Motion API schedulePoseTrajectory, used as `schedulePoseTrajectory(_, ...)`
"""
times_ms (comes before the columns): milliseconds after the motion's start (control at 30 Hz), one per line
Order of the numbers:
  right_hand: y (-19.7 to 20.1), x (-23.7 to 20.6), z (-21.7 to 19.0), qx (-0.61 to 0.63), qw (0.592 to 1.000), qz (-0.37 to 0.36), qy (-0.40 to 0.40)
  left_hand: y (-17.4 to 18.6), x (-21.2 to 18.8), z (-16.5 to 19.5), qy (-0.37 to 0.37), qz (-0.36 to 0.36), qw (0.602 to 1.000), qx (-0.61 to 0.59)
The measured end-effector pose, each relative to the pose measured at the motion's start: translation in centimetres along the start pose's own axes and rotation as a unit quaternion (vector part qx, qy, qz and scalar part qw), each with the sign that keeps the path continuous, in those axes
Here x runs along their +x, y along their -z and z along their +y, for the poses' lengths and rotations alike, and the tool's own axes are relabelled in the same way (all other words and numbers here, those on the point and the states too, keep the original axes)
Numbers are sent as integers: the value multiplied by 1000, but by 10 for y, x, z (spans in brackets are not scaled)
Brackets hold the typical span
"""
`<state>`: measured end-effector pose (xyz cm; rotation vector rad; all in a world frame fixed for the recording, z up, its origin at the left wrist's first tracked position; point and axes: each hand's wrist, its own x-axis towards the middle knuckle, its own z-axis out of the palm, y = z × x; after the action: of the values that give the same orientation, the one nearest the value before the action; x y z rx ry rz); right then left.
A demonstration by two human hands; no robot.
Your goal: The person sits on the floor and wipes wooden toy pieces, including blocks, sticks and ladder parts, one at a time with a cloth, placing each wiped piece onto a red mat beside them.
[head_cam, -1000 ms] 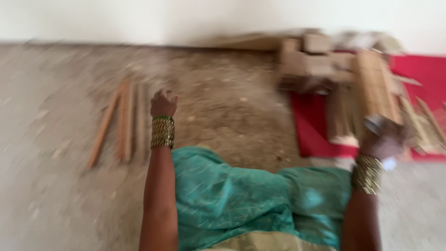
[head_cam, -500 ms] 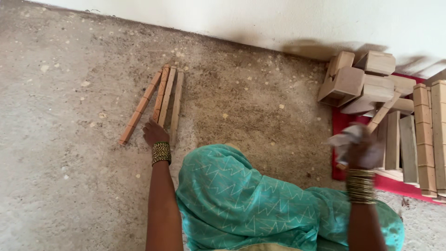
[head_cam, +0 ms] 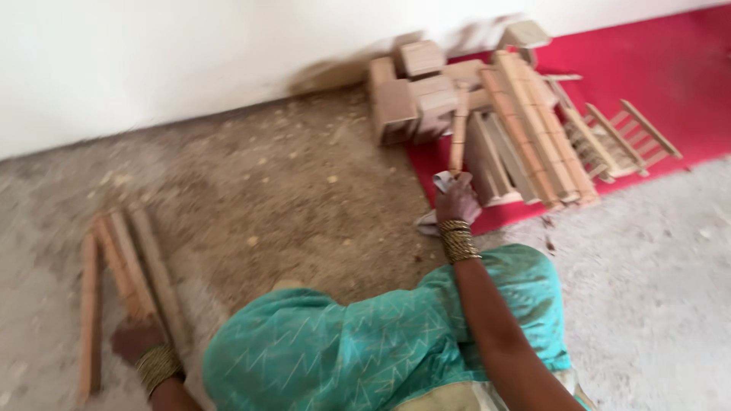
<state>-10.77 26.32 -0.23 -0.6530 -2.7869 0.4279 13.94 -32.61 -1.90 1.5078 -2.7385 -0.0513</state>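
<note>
So the person is crouched low on the gritty concrete floor (head_cam: pixel 289 190). The right hand (head_cam: pixel 457 202) is clenched around a thin wooden stick (head_cam: pixel 458 141) plus a bit of white cloth (head_cam: pixel 440 183), holding the stick upright over the edge of the red mat (head_cam: pixel 647 68), right by the pile of wooden blocks (head_cam: pixel 419 91). The left hand (head_cam: pixel 135 339) rests down by the loose wooden slats (head_cam: pixel 126 262); too blurry to tell if it's gripping one.

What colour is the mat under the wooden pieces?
Red mat, seen in the head view.
</note>
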Motion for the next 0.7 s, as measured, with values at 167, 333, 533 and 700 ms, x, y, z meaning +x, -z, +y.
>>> schedulePoseTrajectory(167, -6, 9, 7, -75, 997, 6, 0, 3, -4, 25, 138, 64, 988, 7)
schedulePoseTrajectory(333, -9, 11, 8, -74, 996, 28, 32, -18, 9, 17, 167, -29, 984, -45)
schedulePoseTrajectory(533, 38, 15, 38, -94, 989, 39, 104, -24, 29, 10, 213, -166, 954, -131)
schedulePoseTrajectory(700, 80, 45, 67, -94, 989, -49, 104, -14, 15, 14, 156, -120, 964, -181)
